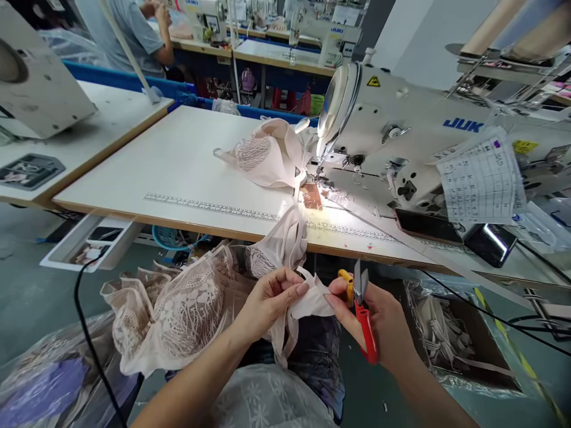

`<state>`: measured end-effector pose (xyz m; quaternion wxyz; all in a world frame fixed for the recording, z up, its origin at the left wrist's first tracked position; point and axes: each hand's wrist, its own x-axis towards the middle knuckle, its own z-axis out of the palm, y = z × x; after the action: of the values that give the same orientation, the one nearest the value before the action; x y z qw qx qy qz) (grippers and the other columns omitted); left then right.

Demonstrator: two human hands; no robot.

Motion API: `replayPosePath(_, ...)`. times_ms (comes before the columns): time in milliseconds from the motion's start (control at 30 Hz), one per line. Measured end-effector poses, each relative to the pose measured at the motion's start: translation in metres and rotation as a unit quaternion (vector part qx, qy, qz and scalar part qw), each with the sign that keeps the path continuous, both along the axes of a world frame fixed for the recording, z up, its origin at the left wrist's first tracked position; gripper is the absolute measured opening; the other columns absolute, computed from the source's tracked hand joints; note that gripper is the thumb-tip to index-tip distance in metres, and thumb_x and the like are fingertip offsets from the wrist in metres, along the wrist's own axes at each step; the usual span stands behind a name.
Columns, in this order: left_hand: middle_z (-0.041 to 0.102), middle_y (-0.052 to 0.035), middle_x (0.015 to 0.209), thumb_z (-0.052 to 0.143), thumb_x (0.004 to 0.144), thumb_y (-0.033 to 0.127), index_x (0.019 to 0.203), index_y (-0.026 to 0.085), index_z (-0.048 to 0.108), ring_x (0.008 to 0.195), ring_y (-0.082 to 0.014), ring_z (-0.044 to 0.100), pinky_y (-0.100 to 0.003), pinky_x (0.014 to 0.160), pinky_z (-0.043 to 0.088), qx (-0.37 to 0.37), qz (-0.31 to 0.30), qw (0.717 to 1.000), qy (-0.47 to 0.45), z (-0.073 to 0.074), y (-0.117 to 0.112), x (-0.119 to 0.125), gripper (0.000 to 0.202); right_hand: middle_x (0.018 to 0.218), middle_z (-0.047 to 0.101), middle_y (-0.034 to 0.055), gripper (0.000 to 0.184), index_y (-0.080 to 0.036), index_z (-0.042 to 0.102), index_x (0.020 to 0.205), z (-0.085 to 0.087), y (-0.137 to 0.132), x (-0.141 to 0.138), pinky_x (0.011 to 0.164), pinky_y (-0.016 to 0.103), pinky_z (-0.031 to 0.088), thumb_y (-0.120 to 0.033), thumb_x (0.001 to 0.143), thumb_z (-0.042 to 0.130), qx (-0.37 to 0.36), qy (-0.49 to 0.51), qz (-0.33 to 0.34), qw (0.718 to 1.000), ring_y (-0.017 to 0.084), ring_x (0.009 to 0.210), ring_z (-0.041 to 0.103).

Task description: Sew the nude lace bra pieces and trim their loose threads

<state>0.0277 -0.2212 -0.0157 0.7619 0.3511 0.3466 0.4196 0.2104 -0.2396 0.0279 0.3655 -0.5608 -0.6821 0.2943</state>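
Low in front of the table edge, my left hand (270, 303) pinches the edge of a pale pink bra band (313, 298) between thumb and fingers. My right hand (384, 324) is closed around small scissors (366, 333) with one red and one yellow handle, their blades pointing up. Its thumb and fingertip also touch the band's other end. The bra's lace cup (272, 244) hangs over the table edge, joined toward another bra (267, 156) lying beside the needle of the sewing machine (410, 113). Several lace bras (187, 309) are heaped left of my left hand.
A long pale strap (401, 235) runs across the white table (178, 160) to the right. A phone (428, 227) and black box (491, 244) lie under the machine. At lower right is a carton of straps (446, 339). An open drawer (93, 241) juts out left. A co-worker (129, 35) sits behind.
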Motion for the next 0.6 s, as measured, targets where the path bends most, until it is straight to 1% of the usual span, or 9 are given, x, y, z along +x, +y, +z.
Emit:
replayPosePath(67, 0.049, 0.0039, 0.061, 0.083, 0.069, 0.058, 0.078, 0.015, 0.058, 0.054, -0.0070, 0.040, -0.019, 0.054, 0.032, -0.014, 0.021, 1.000, 0.018, -0.009, -0.002, -0.001, 0.051, 0.065, 0.060, -0.0001, 0.028, -0.020, 0.060, 0.073, -0.002, 0.002, -0.001, 0.051, 0.021, 0.047, -0.044, 0.086, 0.066, -0.011, -0.004, 0.014, 1.000, 0.013, 0.055, 0.054)
replayPosePath(100, 0.050, 0.0032, 0.062, 0.081, 0.069, 0.060, 0.079, 0.014, 0.060, 0.055, -0.0075, 0.041, -0.019, 0.054, 0.033, -0.002, 0.026, 0.999, 0.036, -0.012, -0.002, -0.002, 0.051, 0.065, 0.061, 0.0003, 0.030, -0.019, 0.060, 0.072, -0.003, 0.003, -0.002, 0.051, 0.021, 0.047, -0.045, 0.087, 0.065, -0.017, -0.004, 0.023, 1.000, 0.013, 0.055, 0.054)
replayPosePath(167, 0.054, 0.0008, 0.066, 0.075, 0.075, 0.062, 0.079, 0.014, 0.062, 0.058, -0.0096, 0.044, -0.021, 0.056, 0.035, 0.057, 0.037, 0.994, 0.090, -0.014, -0.003, -0.005, 0.050, 0.066, 0.062, 0.0016, 0.032, -0.019, 0.060, 0.072, -0.006, 0.005, -0.004, 0.052, 0.022, 0.048, -0.048, 0.087, 0.064, -0.028, 0.000, 0.038, 0.999, 0.014, 0.057, 0.057)
replayPosePath(233, 0.059, -0.0025, 0.074, 0.069, 0.083, 0.058, 0.080, 0.015, 0.065, 0.067, -0.0133, 0.050, -0.024, 0.064, 0.040, 0.152, 0.064, 0.974, 0.156, -0.012, -0.002, -0.008, 0.043, 0.067, 0.063, 0.0023, 0.034, -0.020, 0.059, 0.073, -0.008, 0.007, -0.006, 0.055, 0.024, 0.050, -0.051, 0.086, 0.063, -0.035, -0.007, 0.042, 0.998, 0.017, 0.062, 0.059)
replayPosePath(300, 0.063, -0.0050, 0.083, 0.064, 0.090, 0.049, 0.082, 0.016, 0.067, 0.080, -0.0172, 0.055, -0.027, 0.074, 0.043, 0.243, 0.097, 0.942, 0.211, -0.010, -0.001, -0.010, 0.034, 0.068, 0.063, 0.0026, 0.035, -0.021, 0.059, 0.074, -0.008, 0.009, -0.008, 0.058, 0.026, 0.051, -0.053, 0.086, 0.063, -0.037, -0.027, 0.035, 0.998, 0.018, 0.065, 0.060)
replayPosePath(400, 0.065, -0.0053, 0.084, 0.060, 0.094, 0.043, 0.083, 0.018, 0.066, 0.085, -0.0195, 0.055, -0.030, 0.080, 0.044, 0.315, 0.126, 0.908, 0.246, -0.009, 0.000, -0.011, 0.028, 0.070, 0.062, 0.0029, 0.034, -0.021, 0.059, 0.077, -0.005, 0.010, -0.009, 0.059, 0.026, 0.050, -0.054, 0.087, 0.062, -0.031, -0.054, 0.027, 0.998, 0.017, 0.063, 0.057)
replayPosePath(467, 0.065, -0.0045, 0.081, 0.059, 0.094, 0.045, 0.080, 0.018, 0.065, 0.082, -0.0188, 0.054, -0.030, 0.080, 0.043, 0.309, 0.133, 0.910, 0.242, -0.011, 0.002, -0.008, 0.031, 0.072, 0.063, 0.0033, 0.034, -0.020, 0.058, 0.078, 0.000, 0.012, -0.011, 0.058, 0.025, 0.049, -0.053, 0.088, 0.062, -0.025, -0.063, 0.027, 0.997, 0.016, 0.062, 0.055)
replayPosePath(500, 0.064, -0.0039, 0.080, 0.061, 0.093, 0.048, 0.079, 0.018, 0.065, 0.080, -0.0180, 0.053, -0.030, 0.079, 0.042, 0.288, 0.136, 0.921, 0.226, -0.012, 0.004, -0.006, 0.033, 0.073, 0.062, 0.0033, 0.035, -0.020, 0.058, 0.078, 0.002, 0.013, -0.011, 0.058, 0.025, 0.049, -0.053, 0.088, 0.062, -0.021, -0.066, 0.026, 0.997, 0.016, 0.062, 0.055)
replayPosePath(600, 0.057, -0.0007, 0.073, 0.069, 0.083, 0.057, 0.080, 0.016, 0.063, 0.069, -0.0137, 0.048, -0.026, 0.069, 0.040, 0.178, 0.108, 0.971, 0.121, -0.011, 0.012, 0.002, 0.041, 0.073, 0.062, 0.0034, 0.037, -0.020, 0.055, 0.077, 0.014, 0.018, -0.011, 0.061, 0.025, 0.050, -0.055, 0.087, 0.062, -0.006, -0.067, 0.018, 0.998, 0.016, 0.064, 0.057)
